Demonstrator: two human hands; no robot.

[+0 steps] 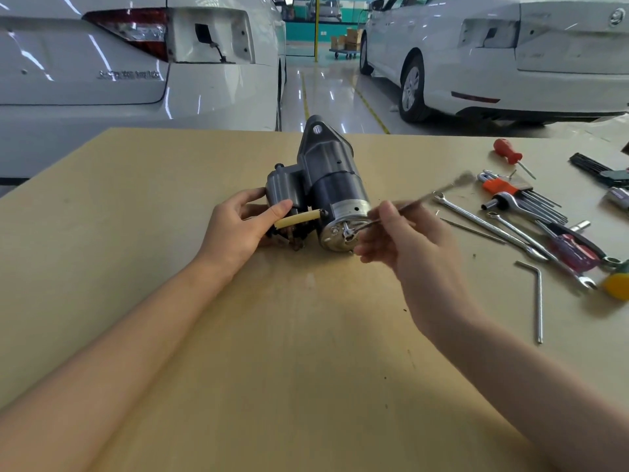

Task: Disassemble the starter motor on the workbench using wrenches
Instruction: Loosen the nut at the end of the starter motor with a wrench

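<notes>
One starter motor [320, 185], two hands [238, 229].

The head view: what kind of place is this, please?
Most likely a car repair or training workshop. Two white cars stand on a glossy floor behind the workbench, a starter motor lies on it, and wrenches lie at the right.
</notes>
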